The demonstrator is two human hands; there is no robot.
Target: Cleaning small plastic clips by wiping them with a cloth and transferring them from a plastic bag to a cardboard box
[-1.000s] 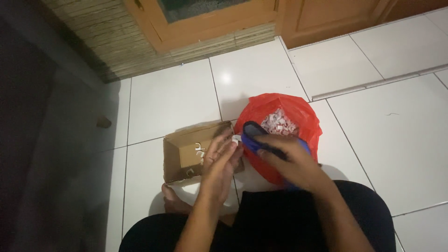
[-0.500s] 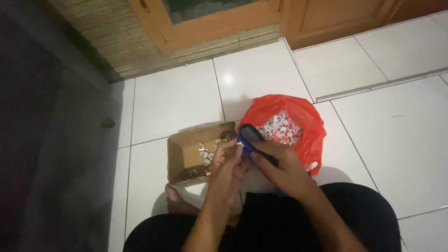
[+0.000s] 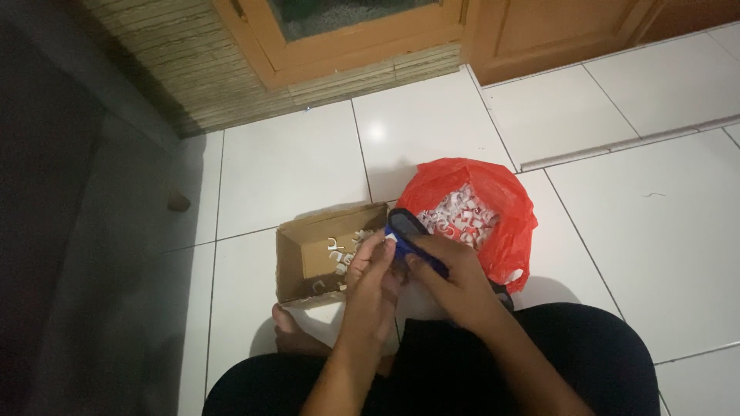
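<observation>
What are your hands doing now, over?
Right hand grips blue tool. Left hand pinches small white clip at its tip. Nothing blocking.

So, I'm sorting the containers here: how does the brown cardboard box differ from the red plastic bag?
The brown cardboard box is stiff, square-cornered and holds a few white pieces; the red plastic bag is soft, crumpled and heaped full of them. Both sit open on the white tiled floor.

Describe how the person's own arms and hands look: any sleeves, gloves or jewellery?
Both forearms are bare, with no sleeves in view. The left hand and right hand wear no gloves. No ring, watch or bracelet can be seen, though the dim light hides fine detail.
</observation>
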